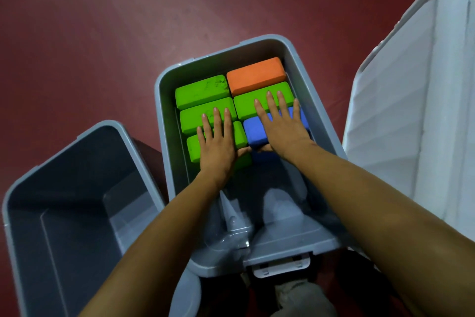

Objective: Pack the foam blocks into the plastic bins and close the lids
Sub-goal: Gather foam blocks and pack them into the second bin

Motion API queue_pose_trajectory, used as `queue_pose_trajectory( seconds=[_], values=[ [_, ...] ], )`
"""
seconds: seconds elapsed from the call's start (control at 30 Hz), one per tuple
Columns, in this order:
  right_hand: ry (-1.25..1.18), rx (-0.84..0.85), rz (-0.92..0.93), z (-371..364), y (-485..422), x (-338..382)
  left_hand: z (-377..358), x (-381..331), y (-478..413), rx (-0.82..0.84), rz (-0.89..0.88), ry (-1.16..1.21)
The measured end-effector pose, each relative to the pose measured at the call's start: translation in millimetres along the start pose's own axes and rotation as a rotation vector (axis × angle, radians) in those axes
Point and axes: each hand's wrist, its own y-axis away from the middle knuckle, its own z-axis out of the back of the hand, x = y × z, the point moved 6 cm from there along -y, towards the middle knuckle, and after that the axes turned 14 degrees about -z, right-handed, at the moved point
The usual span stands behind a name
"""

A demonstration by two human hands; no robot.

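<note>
Dark red floor (102, 34) all round, three grey-white plastic pieces on it. Middle bin (231, 65) sits open, straight ahead of the person, with a white latch (280, 265) on its near rim. Six foam blocks lie flat in its far half, in two columns, touching side by side. Left column is three green: far green (200, 90), mid green (195, 113), near green (195, 149). Right column: orange block (254, 75) at the far wall, then right green (246, 106), then blue block (253, 131) nearest. Left hand (218, 147) lies palm down on near green, fingers straight and slightly spread, tips reaching onto mid green, thumb out toward blue block; it grips nothing. Right hand (285, 129) lies palm down on blue block, fingers straight and spread, tips over right green, thumb at the block's near edge; whether the thumb hooks under is unclear. Thumbs almost meet between the columns. Both forearms come in from the bottom of the view. Left bin (77, 175) stands open just beside the middle bin, tilted in view, no lid on. White lid (398, 111) stands upright at the right, ribbed inside facing the middle bin.
</note>
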Motion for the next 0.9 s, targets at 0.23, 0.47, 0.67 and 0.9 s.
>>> queue_pose_trajectory(
  seconds=[0.23, 0.47, 0.67, 0.9],
  values=[
    [0.095, -0.008, 0.047, 11.9, -0.1, 9.2, 2.6, 10.2, 0.8, 0.031, -0.102, 0.011],
    [0.097, 0.071, -0.034, 26.2, 9.6, 20.2, 16.5, 13.5, 6.7, 0.13, -0.198, -0.132],
    [0.127, 0.086, -0.011, 15.4, 24.0, 9.6, 25.5, 13.5, 10.5, 0.08, -0.327, -0.367],
    [0.219, 0.15, 0.0, 34.2, 22.6, 19.9, 12.2, 6.8, 24.3, 0.104, -0.227, -0.296]
  ],
)
